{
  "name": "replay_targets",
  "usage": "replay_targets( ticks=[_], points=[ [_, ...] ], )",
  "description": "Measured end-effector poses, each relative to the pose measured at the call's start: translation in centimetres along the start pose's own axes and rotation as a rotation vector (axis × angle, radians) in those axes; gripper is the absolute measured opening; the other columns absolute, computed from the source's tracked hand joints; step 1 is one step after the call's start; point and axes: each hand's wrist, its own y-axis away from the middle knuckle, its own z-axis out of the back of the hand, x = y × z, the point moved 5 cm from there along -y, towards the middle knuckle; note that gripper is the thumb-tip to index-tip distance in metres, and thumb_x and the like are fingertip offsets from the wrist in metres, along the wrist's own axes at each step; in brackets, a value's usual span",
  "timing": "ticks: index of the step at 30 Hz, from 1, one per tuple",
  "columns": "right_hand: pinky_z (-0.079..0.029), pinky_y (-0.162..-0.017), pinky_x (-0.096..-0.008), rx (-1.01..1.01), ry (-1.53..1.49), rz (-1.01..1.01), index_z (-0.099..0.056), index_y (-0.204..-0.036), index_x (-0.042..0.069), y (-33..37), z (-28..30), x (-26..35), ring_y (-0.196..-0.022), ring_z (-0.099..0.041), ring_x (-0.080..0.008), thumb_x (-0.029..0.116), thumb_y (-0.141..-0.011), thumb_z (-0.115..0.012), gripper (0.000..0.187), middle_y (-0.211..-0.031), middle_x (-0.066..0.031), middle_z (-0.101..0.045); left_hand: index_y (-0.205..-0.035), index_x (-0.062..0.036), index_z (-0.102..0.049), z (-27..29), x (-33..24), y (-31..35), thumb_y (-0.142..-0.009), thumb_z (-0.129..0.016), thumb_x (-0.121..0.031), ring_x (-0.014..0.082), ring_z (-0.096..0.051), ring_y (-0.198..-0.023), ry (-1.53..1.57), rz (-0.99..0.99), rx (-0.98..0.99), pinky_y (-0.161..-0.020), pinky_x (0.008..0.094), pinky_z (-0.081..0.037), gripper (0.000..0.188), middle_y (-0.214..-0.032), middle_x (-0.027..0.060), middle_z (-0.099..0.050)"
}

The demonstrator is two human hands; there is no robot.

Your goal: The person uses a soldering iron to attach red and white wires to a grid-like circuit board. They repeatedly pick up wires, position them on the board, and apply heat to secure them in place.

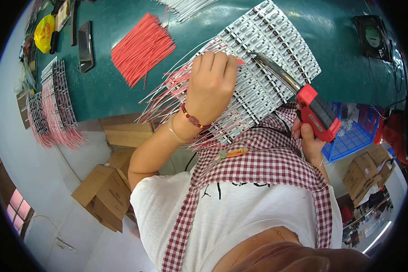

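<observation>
A large panel of small circuit boards (276,50) lies tilted across the near edge of the table. Red and white wires (163,95) trail from its left side and front rows. My left hand (211,81) is closed over the panel's left part, and a red wire end (240,61) sticks out by its fingertips. In my right hand (309,140) is a red and black soldering gun (317,113). Its darkened tip points left, at the boards close to my left fingers. My left palm and most fingertips are hidden.
A bundle of red wires (143,50) lies left of the panel, with white wires (186,7) behind. Phone (85,46), yellow packet (44,34) and wired panels (54,102) are at far left. A black round-centred device (373,37) stands right; a blue basket (353,131) sits below.
</observation>
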Motion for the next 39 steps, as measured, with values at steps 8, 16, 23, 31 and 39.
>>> replay_targets(
  ticks=[8,16,23,31,39],
  points=[
    [-0.037,-0.047,-0.0224,0.053,-0.036,-0.027,-0.051,-0.122,-0.004,-1.0,-0.7,0.5,-0.051,-0.045,-0.0082,0.030,-0.091,-0.061,0.048,-0.068,-0.0054,-0.056,-0.098,-0.0003,-0.065,0.3,1.3,0.2,-0.070,-0.059,-0.001,0.0221,-0.050,-0.074,0.032,0.033,-0.101,-0.066,0.0336,-0.041,0.029,-0.078,0.0073,-0.049],
    [-0.040,-0.049,-0.0219,0.047,0.048,-0.030,-0.056,-0.114,-0.003,-2.5,-1.7,0.2,-0.053,-0.049,-0.0079,0.022,-0.091,-0.059,0.034,-0.070,-0.0051,-0.058,-0.097,-0.0003,-0.064,-0.8,1.4,-0.1,-0.071,-0.059,-0.001,0.0224,-0.049,-0.073,0.024,0.022,-0.054,-0.066,0.0337,-0.042,0.027,-0.077,0.0074,-0.047],
    [-0.041,-0.048,-0.0223,0.010,0.092,0.023,-0.059,-0.087,-0.001,-2.6,-1.5,0.1,-0.053,-0.050,-0.0081,0.021,-0.091,-0.060,0.022,-0.069,-0.0050,-0.059,-0.097,0.0006,-0.063,-0.8,1.4,-0.2,-0.071,-0.060,-0.001,0.0227,-0.049,-0.073,0.038,0.036,-0.055,-0.066,0.0336,-0.042,0.026,-0.077,0.0079,-0.046],
    [-0.044,-0.057,-0.0233,0.010,0.091,-0.005,-0.063,-0.096,0.000,-2.1,-1.2,0.3,-0.064,-0.055,-0.0078,0.014,-0.087,-0.066,0.017,-0.077,-0.0021,-0.061,-0.095,0.0005,-0.063,-0.9,1.4,-0.3,-0.073,-0.060,-0.002,0.0224,-0.049,-0.073,0.033,0.034,-0.043,-0.067,0.0340,-0.041,0.023,-0.077,0.0078,-0.045],
    [-0.040,-0.052,-0.0227,0.024,0.020,-0.076,-0.059,-0.098,0.000,-2.2,-1.5,1.4,-0.057,-0.050,-0.0072,0.018,-0.090,-0.063,0.020,-0.071,-0.0010,-0.057,-0.095,-0.0006,-0.063,-1.0,1.5,-0.3,-0.073,-0.060,-0.002,0.0220,-0.049,-0.074,-0.009,0.027,-0.024,-0.067,0.0336,-0.041,0.022,-0.078,0.0073,-0.047]
  ],
)
